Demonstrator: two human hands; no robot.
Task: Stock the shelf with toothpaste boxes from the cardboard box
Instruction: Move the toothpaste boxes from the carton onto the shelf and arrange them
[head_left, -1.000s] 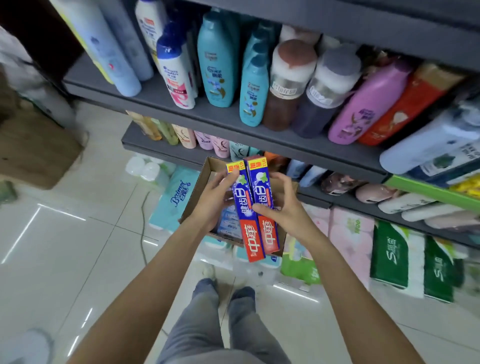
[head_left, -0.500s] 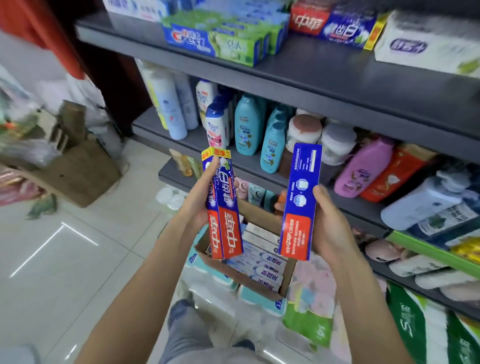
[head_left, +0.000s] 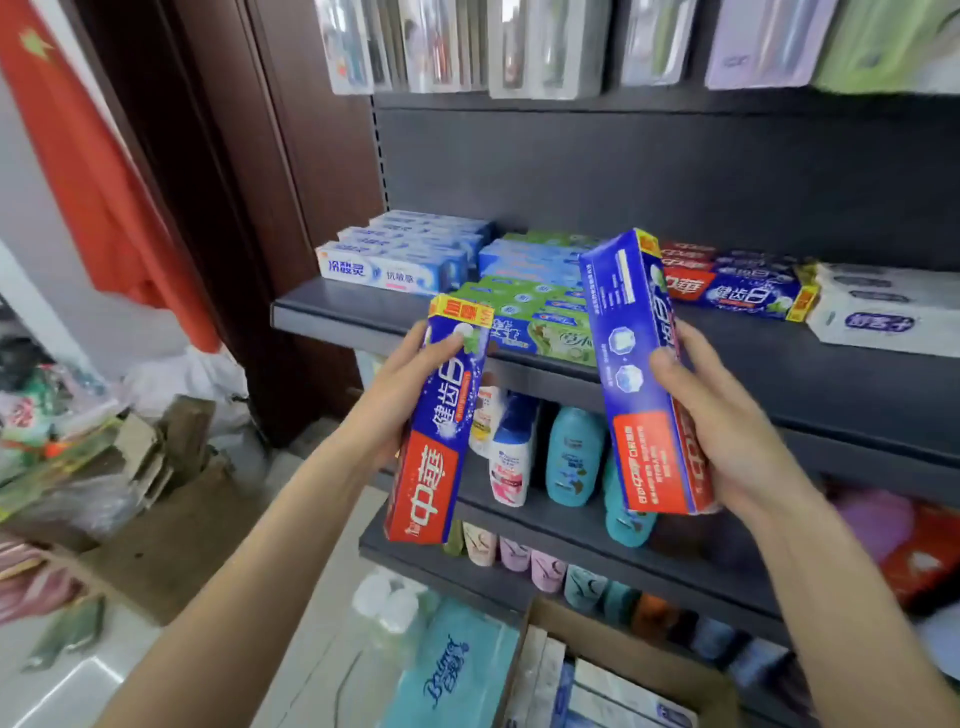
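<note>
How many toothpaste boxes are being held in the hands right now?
2. One blue and red toothpaste box is in the left hand; a second matching box is in the right hand, both raised before the toothpaste shelf.

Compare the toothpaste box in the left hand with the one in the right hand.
The left-hand box shows its front face with large brand lettering; the right-hand box shows its back panel of small print. The left-hand box leans top-right, the right-hand box top-left and reaches higher, to the toothpaste shelf. The left hand and right hand each grip one. Both are blue-and-red.
</note>
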